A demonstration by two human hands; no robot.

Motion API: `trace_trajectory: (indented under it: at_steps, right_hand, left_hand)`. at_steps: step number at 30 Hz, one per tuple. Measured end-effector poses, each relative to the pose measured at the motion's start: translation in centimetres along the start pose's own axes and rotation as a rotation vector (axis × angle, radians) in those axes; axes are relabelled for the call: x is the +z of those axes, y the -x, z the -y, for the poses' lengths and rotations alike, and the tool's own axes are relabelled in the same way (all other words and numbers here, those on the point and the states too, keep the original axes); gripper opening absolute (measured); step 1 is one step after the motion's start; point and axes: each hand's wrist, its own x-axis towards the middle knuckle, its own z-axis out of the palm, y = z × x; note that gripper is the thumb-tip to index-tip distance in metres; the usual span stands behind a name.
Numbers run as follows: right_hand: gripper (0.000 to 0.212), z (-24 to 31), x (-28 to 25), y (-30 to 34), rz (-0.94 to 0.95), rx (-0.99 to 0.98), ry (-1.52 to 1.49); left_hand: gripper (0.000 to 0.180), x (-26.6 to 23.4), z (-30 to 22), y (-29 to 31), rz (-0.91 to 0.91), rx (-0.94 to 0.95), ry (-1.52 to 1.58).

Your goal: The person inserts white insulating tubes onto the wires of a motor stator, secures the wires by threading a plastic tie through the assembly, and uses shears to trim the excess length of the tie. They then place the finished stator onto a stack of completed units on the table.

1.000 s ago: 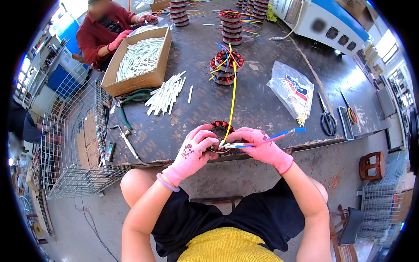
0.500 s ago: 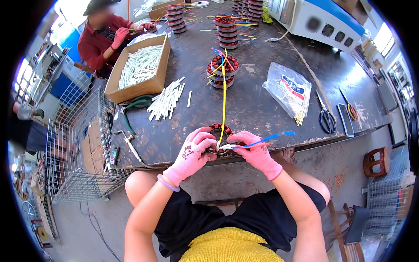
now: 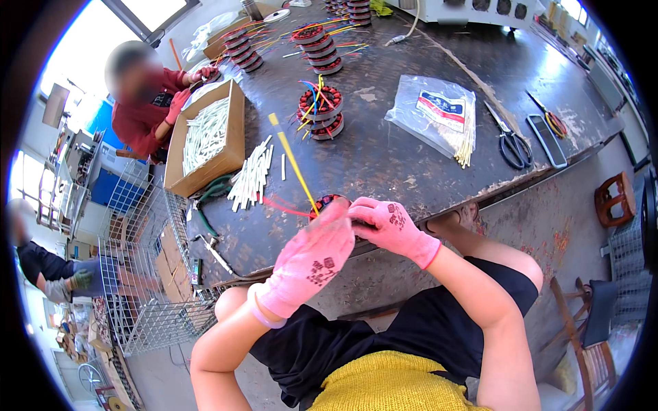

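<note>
A wire-wound motor stator (image 3: 331,203) with red windings sits at the table's front edge, mostly hidden by my gloved hands. My right hand (image 3: 392,227), in a pink glove, is closed on its right side. Over its front left lies my left hand (image 3: 315,257), also gloved in pink, fingers pressed together and slightly blurred; what they hold is hidden. A yellow wire (image 3: 295,163) rises from the stator toward the upper left. Red wires (image 3: 284,207) stick out to its left. Behind it stand two stacked stators (image 3: 321,113) with coloured leads.
White sleeves (image 3: 252,175) lie beside a cardboard box (image 3: 226,144) full of them. Pliers (image 3: 205,216) lie at left. To the right are a plastic bag (image 3: 439,113), scissors (image 3: 514,147) and a phone (image 3: 546,140). A co-worker (image 3: 140,103) sits at the far left.
My left hand has moved over the stator's front. The blue wire with white sleeving at my right hand is out of sight; red wires show at left. The yellow wire leans left. The view has turned.
</note>
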Motion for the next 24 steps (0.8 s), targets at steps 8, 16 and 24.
trace_trajectory:
  at_steps: [8, 16, 24]
  right_hand:
    - [0.021, 0.0, -0.2, 0.2, -0.027, -0.036, 0.003]
    - [0.026, 0.2, -0.3, 0.2, -0.03, -0.24, 0.186]
    - [0.026, 0.8, 0.0, 0.0, 0.084, -0.311, 0.383]
  left_hand:
    - [0.024, 0.4, 1.1, 0.5, -0.223, -0.091, 0.266]
    - [0.025, 2.5, 0.9, 2.2, -0.224, -0.268, 0.388]
    - [0.024, 4.7, 0.8, 2.4, -0.266, -0.334, 0.737]
